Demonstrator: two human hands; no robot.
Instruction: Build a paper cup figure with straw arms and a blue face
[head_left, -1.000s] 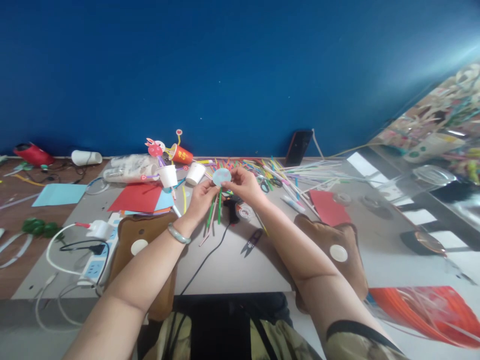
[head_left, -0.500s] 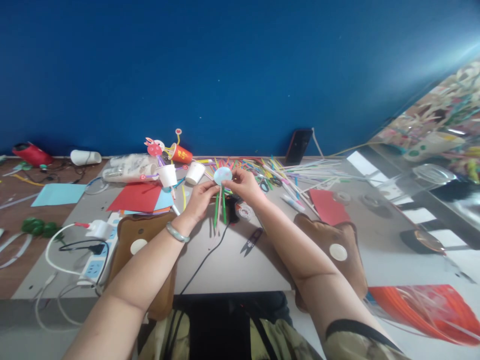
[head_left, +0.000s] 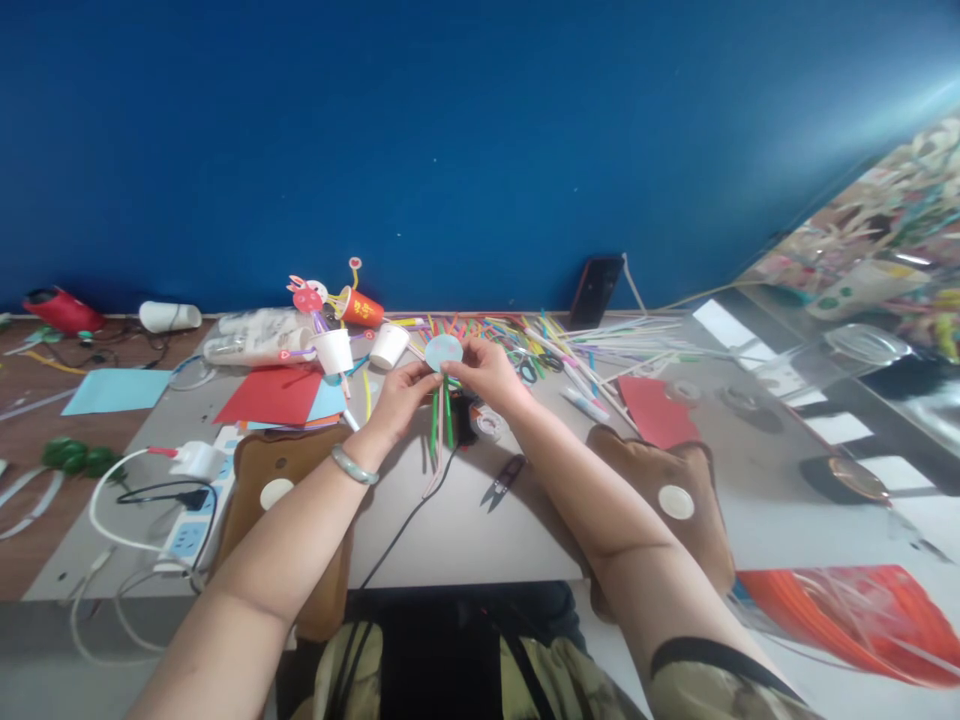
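Note:
A pale blue round disc (head_left: 443,351) is held up over the middle of the table, with green strips (head_left: 449,418) and thin pinkish strips (head_left: 439,440) hanging below it. My left hand (head_left: 405,402) pinches at the disc's lower left, where the strips meet it. My right hand (head_left: 487,372) closes thumb and finger on the lower right of the disc. How the strips join the disc is hidden by my fingers. Small thread snips (head_left: 505,478) lie on the table below my right hand, near a roll of white tape (head_left: 489,420).
Colourful straws and sticks (head_left: 630,345) are heaped at the back, beside a leaning phone (head_left: 596,292). White cups (head_left: 389,347), red paper (head_left: 274,395) and a power strip (head_left: 191,525) lie to the left. Brown cushions (head_left: 705,500) rest under my arms. A black cable (head_left: 409,524) crosses the front.
The disc has tilted slightly and dropped a little, and the pinkish strips have swung to the left at their lower ends. Both hands keep their pinch.

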